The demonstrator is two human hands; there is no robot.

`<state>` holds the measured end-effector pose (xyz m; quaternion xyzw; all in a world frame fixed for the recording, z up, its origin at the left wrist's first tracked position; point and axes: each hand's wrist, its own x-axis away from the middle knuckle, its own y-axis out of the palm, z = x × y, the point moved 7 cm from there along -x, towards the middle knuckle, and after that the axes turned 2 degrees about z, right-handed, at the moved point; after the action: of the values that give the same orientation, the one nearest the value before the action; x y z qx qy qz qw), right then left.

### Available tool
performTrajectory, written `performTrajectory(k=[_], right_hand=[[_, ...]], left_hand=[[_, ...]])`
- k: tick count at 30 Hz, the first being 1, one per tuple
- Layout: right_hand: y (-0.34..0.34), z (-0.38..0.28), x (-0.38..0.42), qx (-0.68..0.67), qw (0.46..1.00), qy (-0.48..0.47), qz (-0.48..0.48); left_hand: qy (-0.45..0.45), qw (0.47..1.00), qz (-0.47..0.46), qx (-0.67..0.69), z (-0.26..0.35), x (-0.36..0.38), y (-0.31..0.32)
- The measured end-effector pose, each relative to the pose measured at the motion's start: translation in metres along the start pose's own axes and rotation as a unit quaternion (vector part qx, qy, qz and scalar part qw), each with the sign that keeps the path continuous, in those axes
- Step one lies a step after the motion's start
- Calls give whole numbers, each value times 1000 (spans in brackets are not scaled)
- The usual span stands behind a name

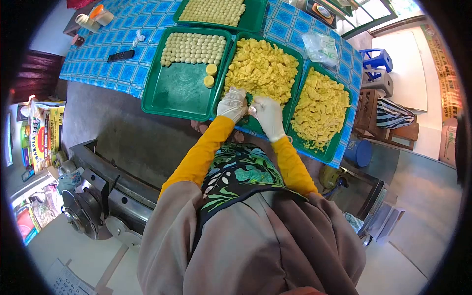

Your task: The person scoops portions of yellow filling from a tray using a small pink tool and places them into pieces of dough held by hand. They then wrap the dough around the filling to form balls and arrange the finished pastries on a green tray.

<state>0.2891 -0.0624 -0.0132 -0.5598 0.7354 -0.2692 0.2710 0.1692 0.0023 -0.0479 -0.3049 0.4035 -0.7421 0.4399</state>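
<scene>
Both my hands wear pale gloves and are close together over the near edge of the middle green tray [299, 73], which bears a heap of yellow crumbled pieces [263, 66]. My left hand [233, 104] has its fingers bent inward; what they hold, if anything, is hidden. Beside it, my right hand [268, 115] is closed at the fingertips, around something too small to make out. The green tray on the left [172, 96] carries rows of small pale balls [194, 48] and two yellow round pieces [210, 74].
Another green tray [327, 155] with yellow pieces stands at the right, and one with pale balls [214, 11] at the back. A black remote [121, 56], jars [101, 14] and a plastic bag [320, 49] lie on the blue tablecloth [93, 61].
</scene>
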Motion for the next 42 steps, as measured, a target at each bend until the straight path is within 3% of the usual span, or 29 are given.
performTrajectory(k=[1,2,4,5,8,14,18,20,21,22,24,25,26,28,29,34,36,37,38,40,42], right_hand=[[24,21,-7,-227,966,115,-46],[31,24,-16,-228,966,111,-47],[41,14,-30,-60,992,74,-85],[38,6,-34,-2,998,21,-55],[46,13,-37,-9,995,86,-52],[43,5,-35,-13,994,93,-46],[37,5,-34,-5,998,63,-23],[25,-8,-36,-76,994,49,-58],[22,-2,-34,-188,973,117,-61],[20,-5,-34,-188,973,116,-64],[18,-2,-29,-151,975,147,-74],[26,-12,-32,-7,996,13,-91],[31,-10,-31,-7,996,11,-90],[43,-39,-24,168,973,-137,-84],[49,-37,-23,196,964,-143,-104],[36,-26,-41,126,984,-54,-117],[14,-43,-55,87,991,-97,-20],[12,-56,-67,72,991,-104,-32],[13,-68,-79,74,991,-106,-33],[26,-110,-92,18,964,-263,-29],[52,-130,-100,7,950,-303,-69]], left_hand=[[-1,1000,2,-1,-2,1,1],[4,1000,6,6,-2,3,2],[6,1000,12,11,1,8,-9],[0,1000,10,18,3,11,-12],[-3,999,36,39,2,17,-11],[24,996,81,32,0,23,-11],[13,998,56,23,8,33,-21],[-38,980,138,135,-2,41,-35],[-56,971,175,151,-8,44,-41],[-59,971,176,151,-11,47,-41],[-112,911,246,310,-26,62,-46],[-92,900,279,323,-25,65,-52],[-91,899,281,323,-23,65,-53],[-114,905,253,321,-21,63,-51],[-125,905,243,326,-20,63,-50],[-111,921,249,278,-20,57,-48],[-109,948,197,225,-19,51,-35],[-117,964,105,213,-15,48,-38],[-118,964,107,214,-16,46,-34],[-118,980,77,138,-16,38,-16],[-107,980,76,149,-12,35,-22]])
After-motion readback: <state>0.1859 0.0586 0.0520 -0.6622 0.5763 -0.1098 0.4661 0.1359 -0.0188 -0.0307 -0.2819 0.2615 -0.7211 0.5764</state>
